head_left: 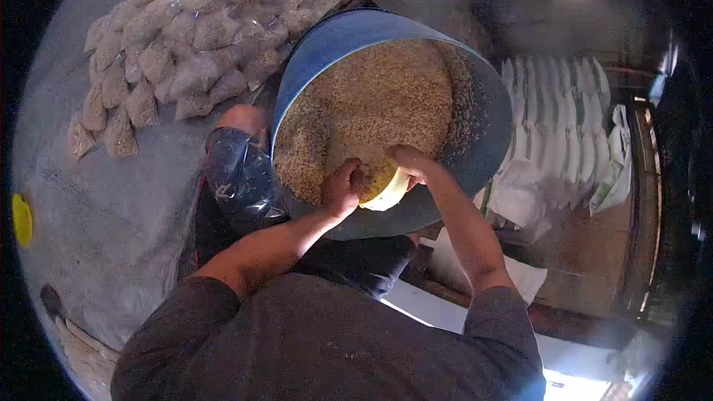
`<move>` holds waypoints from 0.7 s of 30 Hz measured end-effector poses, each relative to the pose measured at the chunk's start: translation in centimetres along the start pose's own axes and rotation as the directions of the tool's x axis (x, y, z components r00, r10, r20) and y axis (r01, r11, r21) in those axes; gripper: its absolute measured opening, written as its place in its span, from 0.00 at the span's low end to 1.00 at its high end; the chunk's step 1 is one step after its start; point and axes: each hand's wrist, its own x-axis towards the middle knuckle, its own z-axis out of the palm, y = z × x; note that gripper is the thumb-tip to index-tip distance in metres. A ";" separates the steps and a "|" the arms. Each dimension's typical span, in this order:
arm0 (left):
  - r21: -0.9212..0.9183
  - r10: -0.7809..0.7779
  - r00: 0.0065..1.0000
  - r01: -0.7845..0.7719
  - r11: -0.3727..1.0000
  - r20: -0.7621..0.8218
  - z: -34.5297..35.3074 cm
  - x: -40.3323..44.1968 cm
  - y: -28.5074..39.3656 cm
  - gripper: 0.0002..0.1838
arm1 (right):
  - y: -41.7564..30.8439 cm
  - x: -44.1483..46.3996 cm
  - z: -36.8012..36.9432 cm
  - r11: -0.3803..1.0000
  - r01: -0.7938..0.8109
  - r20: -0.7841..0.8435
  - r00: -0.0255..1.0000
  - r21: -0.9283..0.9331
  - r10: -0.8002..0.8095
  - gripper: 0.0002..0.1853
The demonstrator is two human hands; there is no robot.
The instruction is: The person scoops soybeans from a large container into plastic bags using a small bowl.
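A blue tub (312,52) between my knees holds a heap of pale grain-like pieces (386,89). Low inside it, my right hand (410,162) grips the rim of a yellow bowl (392,193) that is tilted and has grain in it. Close against the bowl's left side, my left hand (343,187) is closed on what looks like a clear plastic bag (345,150). The bag lies over the grain and its mouth is hard to make out. Both hands are nearly together, and some fingertips are hidden.
Many filled clear bags (200,30) are piled on the grey sheet (148,186) at upper left. Stacked white packages (557,119) stand to the right of the tub. A yellow round object (22,220) lies at the far left.
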 end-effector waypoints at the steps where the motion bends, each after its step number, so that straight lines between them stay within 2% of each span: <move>1: 0.026 0.009 1.000 -0.010 1.000 0.014 -0.2 -0.2 -0.1 0.12 | 0.5 0.8 0.2 0.999 -0.014 0.004 1.000 0.040 0.014 0.28; 4: 0.115 0.109 0.994 -0.105 0.988 -0.033 0.2 -0.7 -1.9 0.11 | 2.1 2.7 -1.0 0.994 -0.011 0.083 0.997 0.107 0.002 0.28; 7: -0.065 0.108 0.991 -0.113 0.991 -0.079 1.3 -0.2 -2.5 0.11 | 2.6 2.5 -1.2 0.989 0.101 0.019 0.994 0.112 -0.104 0.28; 8: -0.023 -0.007 1.000 0.007 1.000 -0.006 1.0 -0.2 -2.5 0.09 | 2.8 0.9 -1.3 0.976 0.047 -0.016 0.999 0.212 -0.045 0.28; 11: 0.019 0.018 1.000 -0.019 1.000 0.024 1.0 0.0 -3.3 0.09 | 10.5 7.0 -4.1 0.787 0.229 -0.209 0.969 0.573 -0.130 0.27; 12: 0.067 -0.058 0.995 0.052 0.996 0.076 -0.1 0.0 -1.2 0.08 | 11.7 10.3 -3.5 0.826 0.356 -0.446 0.883 0.436 -0.145 0.27; 13: 0.040 0.000 1.000 0.000 0.999 0.005 0.3 0.2 -1.4 0.08 | 12.7 13.4 -2.9 0.876 0.407 -0.655 0.741 0.260 -0.150 0.26; 14: 0.019 0.055 0.997 -0.054 0.998 -0.055 1.2 0.0 -2.4 0.08 | 12.2 13.6 0.8 0.879 0.472 -0.769 0.536 -0.067 -0.347 0.25; 15: 0.001 0.110 0.988 -0.110 0.994 -0.108 1.8 -0.4 -2.9 0.08 | 11.5 13.7 4.6 0.833 0.394 -0.811 0.282 -0.389 -0.512 0.25; 16: 0.034 -0.045 0.999 0.045 0.998 0.015 0.5 -0.5 -0.8 0.08 | 9.4 10.9 7.7 0.815 0.344 -0.786 0.263 -0.466 -0.560 0.25; 17: 0.051 0.002 1.000 -0.002 0.999 -0.002 0.3 -0.8 -0.5 0.08 | 7.2 7.8 10.8 0.790 0.290 -0.757 0.244 -0.539 -0.606 0.25; 19: 0.091 0.113 0.992 -0.108 0.990 -0.054 -0.3 -0.6 0.0 0.08 | 6.0 6.2 11.9 0.831 0.288 -0.644 0.530 -0.475 -0.552 0.25; 20: 0.111 0.066 0.997 -0.060 0.992 -0.051 -0.4 -0.4 -0.8 0.09 | 5.9 6.0 11.8 0.833 0.256 -0.612 0.579 -0.490 -0.538 0.24; 21: 0.176 0.145 0.987 -0.131 0.976 -0.064 -1.5 -0.2 0.2 0.09 | 6.2 5.7 11.2 0.838 0.238 -0.611 0.591 -0.491 -0.526 0.23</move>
